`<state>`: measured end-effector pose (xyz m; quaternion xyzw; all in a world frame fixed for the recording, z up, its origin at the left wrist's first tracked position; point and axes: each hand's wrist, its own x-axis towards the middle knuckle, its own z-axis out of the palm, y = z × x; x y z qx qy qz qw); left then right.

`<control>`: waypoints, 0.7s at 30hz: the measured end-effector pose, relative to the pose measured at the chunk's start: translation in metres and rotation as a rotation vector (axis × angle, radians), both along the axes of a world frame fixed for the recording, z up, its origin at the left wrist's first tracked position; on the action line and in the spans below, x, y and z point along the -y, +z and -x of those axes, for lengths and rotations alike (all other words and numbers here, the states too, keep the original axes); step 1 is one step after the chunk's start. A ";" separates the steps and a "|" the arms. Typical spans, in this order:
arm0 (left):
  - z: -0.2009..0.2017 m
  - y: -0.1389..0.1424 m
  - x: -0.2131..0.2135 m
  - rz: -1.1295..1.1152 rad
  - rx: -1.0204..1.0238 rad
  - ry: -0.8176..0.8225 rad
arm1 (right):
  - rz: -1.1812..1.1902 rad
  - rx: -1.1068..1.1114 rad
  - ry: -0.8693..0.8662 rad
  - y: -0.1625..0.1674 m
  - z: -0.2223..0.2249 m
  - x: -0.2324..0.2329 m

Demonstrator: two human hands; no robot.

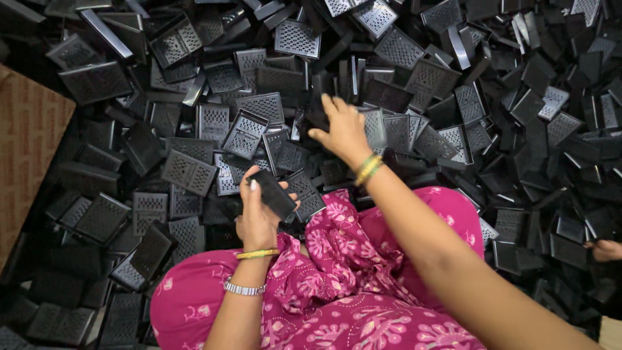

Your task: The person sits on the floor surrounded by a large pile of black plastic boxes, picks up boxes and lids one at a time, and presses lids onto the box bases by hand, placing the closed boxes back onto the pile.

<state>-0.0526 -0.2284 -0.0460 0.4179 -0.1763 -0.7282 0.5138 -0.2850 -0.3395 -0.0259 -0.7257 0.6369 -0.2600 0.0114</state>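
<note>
My left hand point(258, 217) is closed around a small black rectangular plastic part point(275, 193), held just above my lap in pink flowered cloth point(337, 285). My right hand point(343, 129) reaches forward into a big heap of black perforated plastic trays point(188, 172), its fingers spread and resting on the pieces near a grey-faced grille piece point(374, 127). I cannot tell whether it grips any piece. Both wrists carry bangles.
The black grille parts cover the floor on all sides, stacked loosely and at all angles. A brown woven mat point(29, 149) lies at the left edge. Another person's hand point(606, 249) shows at the right edge among the parts.
</note>
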 end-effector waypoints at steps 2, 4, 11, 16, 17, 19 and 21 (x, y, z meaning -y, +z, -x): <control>0.000 0.000 0.002 0.000 0.001 -0.010 | -0.103 0.026 -0.055 -0.008 -0.003 0.007; 0.001 -0.001 0.004 0.031 -0.001 -0.040 | -0.124 0.173 -0.005 -0.006 0.002 0.007; 0.002 0.008 -0.003 0.123 -0.122 -0.125 | -0.335 1.036 0.069 0.047 0.027 -0.094; 0.002 0.021 -0.008 0.183 -0.372 -0.320 | -0.749 1.498 -0.042 0.050 -0.019 -0.160; 0.002 0.022 -0.009 0.177 -0.357 -0.352 | -0.668 1.379 0.045 0.047 -0.025 -0.166; 0.002 0.022 -0.012 0.170 -0.366 -0.337 | -0.502 1.127 0.210 0.042 -0.032 -0.173; 0.001 0.019 -0.015 0.176 -0.368 -0.328 | -0.537 1.010 0.179 0.041 -0.030 -0.180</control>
